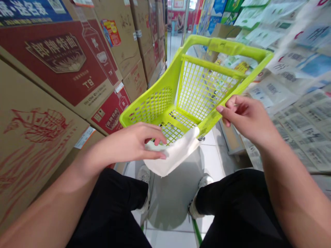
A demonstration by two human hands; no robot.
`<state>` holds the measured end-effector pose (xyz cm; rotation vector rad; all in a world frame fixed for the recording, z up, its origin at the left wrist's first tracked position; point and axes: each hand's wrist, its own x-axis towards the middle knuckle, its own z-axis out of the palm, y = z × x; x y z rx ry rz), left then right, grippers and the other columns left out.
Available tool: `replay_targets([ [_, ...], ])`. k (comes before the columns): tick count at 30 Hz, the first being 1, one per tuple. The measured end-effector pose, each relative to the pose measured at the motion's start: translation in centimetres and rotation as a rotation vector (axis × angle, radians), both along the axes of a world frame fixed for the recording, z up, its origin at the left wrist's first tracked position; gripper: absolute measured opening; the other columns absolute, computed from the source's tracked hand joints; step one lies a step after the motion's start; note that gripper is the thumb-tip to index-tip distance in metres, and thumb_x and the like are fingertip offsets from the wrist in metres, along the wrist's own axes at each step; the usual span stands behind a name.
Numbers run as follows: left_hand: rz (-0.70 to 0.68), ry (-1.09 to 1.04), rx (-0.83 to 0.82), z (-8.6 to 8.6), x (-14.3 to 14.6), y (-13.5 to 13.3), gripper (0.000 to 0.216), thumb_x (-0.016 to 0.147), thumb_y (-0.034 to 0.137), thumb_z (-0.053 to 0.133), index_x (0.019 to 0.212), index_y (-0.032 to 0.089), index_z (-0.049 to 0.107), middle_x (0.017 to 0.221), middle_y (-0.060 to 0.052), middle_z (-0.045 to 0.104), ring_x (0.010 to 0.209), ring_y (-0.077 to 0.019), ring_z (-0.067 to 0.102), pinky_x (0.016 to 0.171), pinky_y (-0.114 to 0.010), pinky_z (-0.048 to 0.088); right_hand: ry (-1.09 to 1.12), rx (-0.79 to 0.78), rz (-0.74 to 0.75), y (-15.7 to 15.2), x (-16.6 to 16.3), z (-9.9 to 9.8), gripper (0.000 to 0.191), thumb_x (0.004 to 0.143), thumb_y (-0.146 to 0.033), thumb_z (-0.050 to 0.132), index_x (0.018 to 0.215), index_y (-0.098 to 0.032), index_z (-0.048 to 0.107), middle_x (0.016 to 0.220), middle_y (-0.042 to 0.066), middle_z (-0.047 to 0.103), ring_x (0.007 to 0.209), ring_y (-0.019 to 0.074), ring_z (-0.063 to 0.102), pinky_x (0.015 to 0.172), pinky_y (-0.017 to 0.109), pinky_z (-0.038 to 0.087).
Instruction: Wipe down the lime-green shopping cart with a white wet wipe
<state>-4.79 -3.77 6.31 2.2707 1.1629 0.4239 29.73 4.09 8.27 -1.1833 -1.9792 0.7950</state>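
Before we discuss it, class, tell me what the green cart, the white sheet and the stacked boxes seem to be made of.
Green cart: probably plastic, slightly shiny; one even colour runs through its grid.
White sheet: matt; it hangs limply, so cloth or soft paper, hard to say which.
Stacked boxes: likely cardboard, dull; plain brown shows beside the red print.

Cloth (179, 155) over the near rim of the basket (173, 74), cartons (55, 62) left, probably packets (289, 67) right.

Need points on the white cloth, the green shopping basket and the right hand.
White cloth (176, 155): head view, middle of the draped sheet.
Green shopping basket (211, 120): head view, side wall near the right hand.
Right hand (247, 116): head view, near the thumb's base.
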Motion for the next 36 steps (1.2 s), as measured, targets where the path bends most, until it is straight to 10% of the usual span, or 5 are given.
replay_targets([
  [9, -0.127, 0.133, -0.048, -0.5, 2.5, -1.1, 0.021, 0.097, 0.034, 0.086, 0.088, 0.023, 0.071, 0.096, -0.001, 0.074, 0.09, -0.0209, 0.071, 0.076, -0.031, 0.045, -0.308, -0.362, 0.382, -3.5, -3.9, -2.6, 0.062, 0.106, -0.065, 0.06, 0.064, -0.021, 0.066, 0.055, 0.0, 0.065, 0.047, 0.0108, 0.05, 0.05, 0.027, 0.034],
  [19, -0.136, 0.216, -0.127, -0.2, 3.9, -1.9, 0.027, 0.095, 0.041, 0.09, 0.089, 0.023, 0.07, 0.095, -0.001, 0.074, 0.088, -0.0221, 0.07, 0.074, -0.033, 0.042, -0.381, -0.288, 0.232, -0.6, -0.2, -1.3, 0.066, 0.1, -0.08, 0.065, 0.073, -0.02, 0.073, 0.061, 0.002, 0.07, 0.049, 0.0115, 0.053, 0.048, 0.028, 0.035],
  [30, -0.304, 0.102, -0.304, -1.8, 3.5, -0.8, 0.015, 0.093, 0.007, 0.078, 0.09, 0.021, 0.079, 0.096, -0.002, 0.077, 0.09, -0.0195, 0.074, 0.079, -0.028, 0.05, -0.157, -0.563, 0.415, -0.1, -0.8, -1.8, 0.061, 0.086, -0.076, 0.086, 0.064, -0.021, 0.068, 0.061, 0.0, 0.07, 0.05, 0.01, 0.053, 0.052, 0.027, 0.04],
  [36, -0.306, 0.0, -0.285, -1.3, 3.1, -0.8, 0.013, 0.093, 0.022, 0.087, 0.106, 0.021, 0.084, 0.121, -0.008, 0.08, 0.11, -0.0261, 0.077, 0.096, -0.033, 0.057, -0.065, -0.454, 0.433, 0.1, -0.3, -1.8, 0.057, 0.09, -0.071, 0.086, 0.067, -0.024, 0.064, 0.056, -0.004, 0.057, 0.052, 0.0108, 0.048, 0.052, 0.029, 0.034],
])
